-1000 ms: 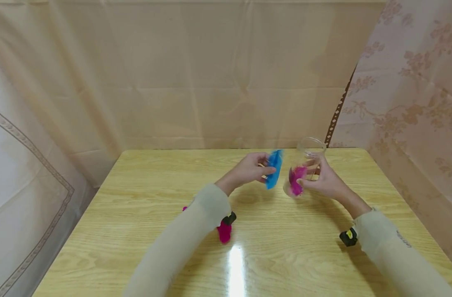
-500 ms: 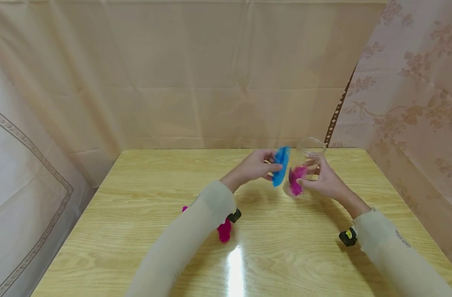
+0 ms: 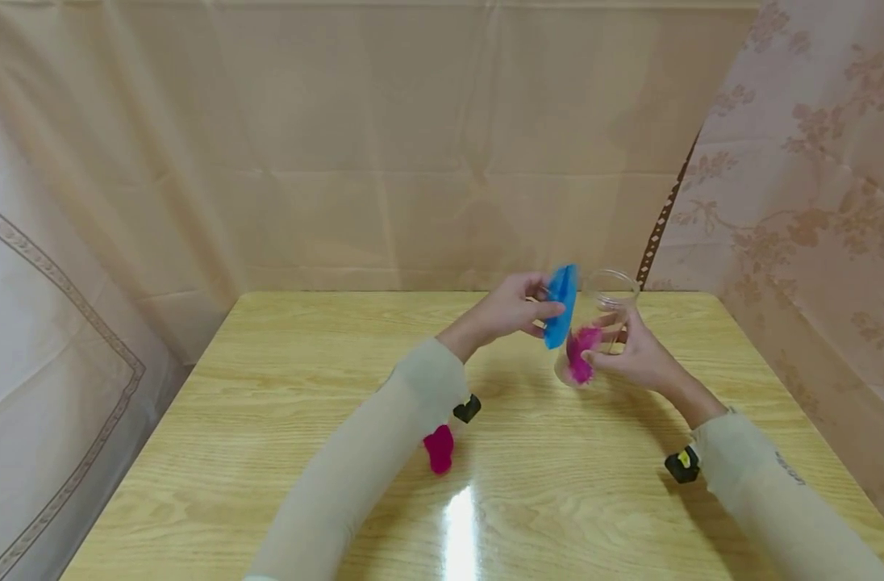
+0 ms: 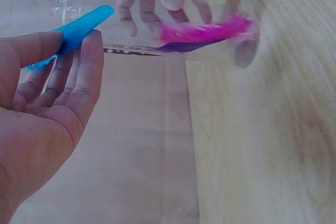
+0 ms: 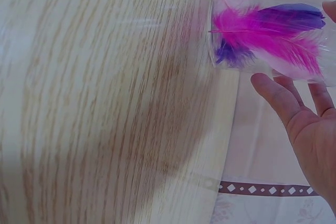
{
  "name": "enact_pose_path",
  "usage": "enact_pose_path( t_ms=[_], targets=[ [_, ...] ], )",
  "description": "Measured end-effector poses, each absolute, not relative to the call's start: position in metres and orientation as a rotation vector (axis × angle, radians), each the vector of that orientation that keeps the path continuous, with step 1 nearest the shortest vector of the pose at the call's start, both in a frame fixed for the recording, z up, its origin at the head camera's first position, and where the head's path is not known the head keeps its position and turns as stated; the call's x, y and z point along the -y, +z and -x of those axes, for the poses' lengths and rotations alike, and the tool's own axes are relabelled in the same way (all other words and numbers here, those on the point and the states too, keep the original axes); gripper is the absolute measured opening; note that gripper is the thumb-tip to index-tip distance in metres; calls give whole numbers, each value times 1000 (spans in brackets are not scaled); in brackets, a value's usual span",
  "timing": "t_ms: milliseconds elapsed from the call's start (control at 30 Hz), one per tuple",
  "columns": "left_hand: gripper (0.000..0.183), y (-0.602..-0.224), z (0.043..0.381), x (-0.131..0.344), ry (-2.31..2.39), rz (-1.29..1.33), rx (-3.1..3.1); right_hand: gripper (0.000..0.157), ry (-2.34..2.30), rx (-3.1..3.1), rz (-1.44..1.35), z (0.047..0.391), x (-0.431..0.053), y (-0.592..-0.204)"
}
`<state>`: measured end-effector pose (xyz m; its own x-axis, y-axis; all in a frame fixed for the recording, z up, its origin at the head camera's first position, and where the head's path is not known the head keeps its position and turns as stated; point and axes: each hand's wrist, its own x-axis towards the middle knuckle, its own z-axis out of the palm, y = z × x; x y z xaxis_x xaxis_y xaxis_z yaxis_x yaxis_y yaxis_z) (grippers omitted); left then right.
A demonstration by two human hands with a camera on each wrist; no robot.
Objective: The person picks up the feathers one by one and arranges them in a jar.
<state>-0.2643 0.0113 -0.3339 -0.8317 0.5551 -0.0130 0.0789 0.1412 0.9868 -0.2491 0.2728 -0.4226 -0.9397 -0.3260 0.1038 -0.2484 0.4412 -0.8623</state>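
Note:
Between thumb and fingers my left hand pinches a blue feather, held upright just left of a clear glass jar's mouth. My right hand grips the clear jar around its side, tilted a little with its mouth up. Inside the jar lie a pink feather and a purple feather, seen closely in the right wrist view. In the left wrist view the blue feather is apart from the pink one behind the clear wall.
A dark pink piece lies on the wooden table, partly under the left forearm. Beige cloth hangs behind the table, and patterned cloth hangs at the right.
My left hand has moved right and upward with the blue feather, nearer the jar's mouth. The right hand and the jar have stayed nearly still.

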Motion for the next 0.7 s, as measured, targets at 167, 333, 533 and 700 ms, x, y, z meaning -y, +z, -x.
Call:
enact_pose_path(
  t_ms=[167,333,533,700],
  targets=[
    [21,-323,266,-15,1742,-622,-2057,84,-1531,-2600,516,249,-273,-423],
    [26,-312,268,-19,1747,-612,-2079,84,-1533,-2602,515,250,-273,-423],
    [26,-302,271,-26,1758,-611,-2101,85,-1537,-2593,516,250,-274,-423],
    [25,-299,272,-33,1755,-633,-2098,84,-1558,-2585,527,247,-276,-423]
  ],
)
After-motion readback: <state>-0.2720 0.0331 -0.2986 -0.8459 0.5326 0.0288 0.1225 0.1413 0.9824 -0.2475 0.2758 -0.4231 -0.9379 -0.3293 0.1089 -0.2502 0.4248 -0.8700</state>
